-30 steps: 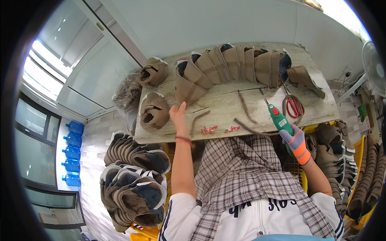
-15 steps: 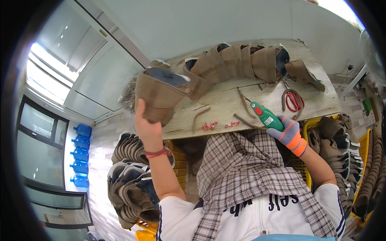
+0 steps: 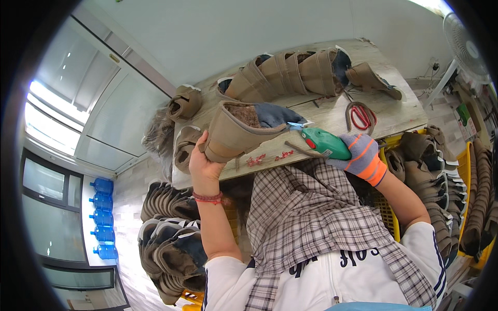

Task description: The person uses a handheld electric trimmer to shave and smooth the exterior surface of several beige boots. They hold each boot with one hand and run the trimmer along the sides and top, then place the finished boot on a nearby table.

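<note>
A brown shoe upper (image 3: 231,136) with fleecy lining and a dark blue section is gripped at its left end by my bare left hand (image 3: 204,165). It is tilted above the front of the table, its opening facing up. My right hand (image 3: 363,158), in a grey and orange glove, is closed round green electric scissors (image 3: 329,145) with a red button. Their pale blue tip meets the right edge of the upper, by a white strip. Whether the blades are cutting cannot be told. Brown trimmed strips (image 3: 303,151) and small red scraps (image 3: 256,159) lie below.
Several nested shoe uppers (image 3: 285,75) form a row at the back of the wooden table (image 3: 410,111). Red-handled scissors (image 3: 363,116) lie at the right. Two more uppers (image 3: 185,102) sit at the left end. Stacked uppers (image 3: 174,254) and yellow crates (image 3: 391,207) flank me.
The upper in my left hand has come right and turned, its opening now more visible. The electric scissors have moved left and their tip now meets its edge. The view has shifted slightly.
</note>
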A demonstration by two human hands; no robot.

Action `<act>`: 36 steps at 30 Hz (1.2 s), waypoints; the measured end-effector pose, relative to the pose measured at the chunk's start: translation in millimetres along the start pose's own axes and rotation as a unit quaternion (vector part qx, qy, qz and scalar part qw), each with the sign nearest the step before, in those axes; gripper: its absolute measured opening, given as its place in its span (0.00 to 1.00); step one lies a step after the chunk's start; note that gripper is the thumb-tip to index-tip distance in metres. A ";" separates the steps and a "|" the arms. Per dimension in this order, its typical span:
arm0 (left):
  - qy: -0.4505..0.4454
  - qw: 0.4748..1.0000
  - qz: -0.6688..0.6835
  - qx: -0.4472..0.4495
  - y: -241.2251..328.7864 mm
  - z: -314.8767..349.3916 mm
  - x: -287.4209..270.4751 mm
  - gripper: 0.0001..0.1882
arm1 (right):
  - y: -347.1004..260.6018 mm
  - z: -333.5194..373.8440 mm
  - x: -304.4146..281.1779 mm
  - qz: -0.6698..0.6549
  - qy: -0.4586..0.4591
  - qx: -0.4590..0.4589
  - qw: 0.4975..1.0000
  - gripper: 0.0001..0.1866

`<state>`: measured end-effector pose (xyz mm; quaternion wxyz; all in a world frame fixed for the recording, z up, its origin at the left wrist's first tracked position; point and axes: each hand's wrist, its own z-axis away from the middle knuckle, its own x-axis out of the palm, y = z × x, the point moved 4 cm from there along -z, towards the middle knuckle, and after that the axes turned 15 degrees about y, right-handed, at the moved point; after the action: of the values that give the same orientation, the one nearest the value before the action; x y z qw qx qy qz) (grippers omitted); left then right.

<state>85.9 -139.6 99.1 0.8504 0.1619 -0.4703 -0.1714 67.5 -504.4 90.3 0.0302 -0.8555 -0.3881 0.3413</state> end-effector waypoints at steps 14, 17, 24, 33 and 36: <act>0.020 0.997 0.008 -0.071 -27.4 -26.9 -0.4 0.19 | 12.1 21.2 -10.0 -0.002 -0.022 0.041 0.999 0.25; -0.002 0.996 0.010 -0.088 -32.8 -31.3 -1.9 0.19 | 11.7 21.1 -10.0 -0.021 0.004 0.029 0.999 0.26; -0.007 0.996 0.005 -0.092 -46.6 -16.4 15.6 0.20 | 3.9 13.1 -16.7 0.003 0.029 -0.027 0.999 0.28; -0.091 0.995 0.047 -0.009 -60.0 20.0 38.2 0.20 | -5.8 -1.6 -15.8 -0.050 0.037 -0.018 0.998 0.29; -0.161 0.986 0.034 0.028 -62.8 28.4 39.7 0.20 | -9.6 -6.9 -15.2 -0.066 0.028 -0.001 0.997 0.28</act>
<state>72.7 -216.2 115.7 0.7641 0.1395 -0.6109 -0.1533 58.4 -506.6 107.1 0.0630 -0.8369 -0.4434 0.3146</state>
